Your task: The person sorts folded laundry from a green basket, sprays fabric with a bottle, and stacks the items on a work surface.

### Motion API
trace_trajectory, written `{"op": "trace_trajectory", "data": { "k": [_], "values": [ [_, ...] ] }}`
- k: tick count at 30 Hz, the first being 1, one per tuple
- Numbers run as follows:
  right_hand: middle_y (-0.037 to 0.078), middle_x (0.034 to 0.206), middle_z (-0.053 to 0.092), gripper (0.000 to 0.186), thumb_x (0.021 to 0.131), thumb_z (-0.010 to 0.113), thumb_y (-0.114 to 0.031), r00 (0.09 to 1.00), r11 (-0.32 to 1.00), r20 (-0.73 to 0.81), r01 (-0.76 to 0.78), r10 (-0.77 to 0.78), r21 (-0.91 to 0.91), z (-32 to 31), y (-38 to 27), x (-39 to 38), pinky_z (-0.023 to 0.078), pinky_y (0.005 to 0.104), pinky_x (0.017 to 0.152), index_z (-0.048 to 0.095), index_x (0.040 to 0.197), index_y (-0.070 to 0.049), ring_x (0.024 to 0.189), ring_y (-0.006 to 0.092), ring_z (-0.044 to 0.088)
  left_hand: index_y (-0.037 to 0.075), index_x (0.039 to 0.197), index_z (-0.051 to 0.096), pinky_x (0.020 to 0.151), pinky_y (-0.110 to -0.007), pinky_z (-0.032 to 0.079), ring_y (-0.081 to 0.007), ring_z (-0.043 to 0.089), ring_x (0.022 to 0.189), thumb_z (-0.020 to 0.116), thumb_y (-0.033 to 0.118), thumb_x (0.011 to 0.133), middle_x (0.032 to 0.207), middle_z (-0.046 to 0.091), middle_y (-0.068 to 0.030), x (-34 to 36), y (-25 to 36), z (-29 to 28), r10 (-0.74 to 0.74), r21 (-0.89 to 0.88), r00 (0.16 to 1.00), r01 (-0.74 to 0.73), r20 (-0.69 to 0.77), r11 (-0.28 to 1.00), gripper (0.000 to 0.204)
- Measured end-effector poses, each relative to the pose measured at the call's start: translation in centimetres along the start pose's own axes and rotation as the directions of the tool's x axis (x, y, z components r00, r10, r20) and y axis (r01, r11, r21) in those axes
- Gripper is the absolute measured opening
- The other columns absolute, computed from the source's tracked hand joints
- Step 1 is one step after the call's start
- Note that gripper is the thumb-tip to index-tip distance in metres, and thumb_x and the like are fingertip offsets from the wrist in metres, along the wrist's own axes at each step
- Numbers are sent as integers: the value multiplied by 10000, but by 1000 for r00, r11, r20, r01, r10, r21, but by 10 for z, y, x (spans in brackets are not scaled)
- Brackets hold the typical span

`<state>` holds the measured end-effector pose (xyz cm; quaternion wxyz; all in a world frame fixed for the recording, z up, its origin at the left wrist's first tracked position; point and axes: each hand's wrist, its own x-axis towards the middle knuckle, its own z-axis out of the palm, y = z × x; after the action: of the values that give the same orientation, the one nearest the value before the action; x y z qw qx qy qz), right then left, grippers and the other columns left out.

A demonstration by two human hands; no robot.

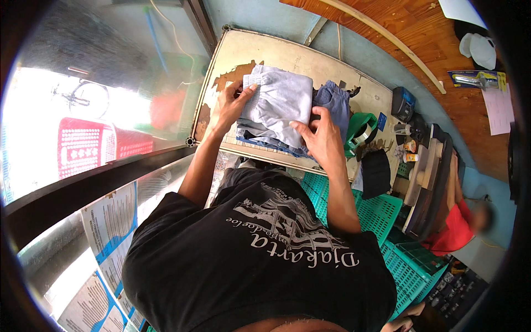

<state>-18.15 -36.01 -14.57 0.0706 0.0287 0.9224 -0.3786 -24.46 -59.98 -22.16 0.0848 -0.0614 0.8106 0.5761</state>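
Observation:
A folded light grey garment with a gathered waistband [279, 99] lies on top of a stack of folded clothes [251, 133] on the worn cream table [232, 50]. My left hand [231, 105] grips its left edge at the waistband, thumb on top. My right hand [322, 136] holds its lower right edge between thumb and fingers. A blue garment [332, 99] lies just right of the stack, and a green tape dispenser [357, 133] with a roll of tape stands beside that.
Dark cloth [376, 171] lies at the table's right. Green plastic crates [379, 216] are below it. Small jars [410, 157] stand farther right. A wooden shelf [398, 22] hangs above. A person in red [448, 232] is at the right. A glass pane [166, 55] borders the left.

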Motion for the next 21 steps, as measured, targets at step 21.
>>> {"op": "trace_trajectory", "data": {
  "k": [21],
  "values": [
    [107,732,696,291,918,713,-228,974,972,125,-206,191,116,5,-11,-28,401,269,441,587,958,32,561,119,656,-70,1224,618,768,-324,532,-195,655,860,589,624,919,971,681,-141,36,-14,-25,-19,-234,962,85,271,968,759]
  ]
}}
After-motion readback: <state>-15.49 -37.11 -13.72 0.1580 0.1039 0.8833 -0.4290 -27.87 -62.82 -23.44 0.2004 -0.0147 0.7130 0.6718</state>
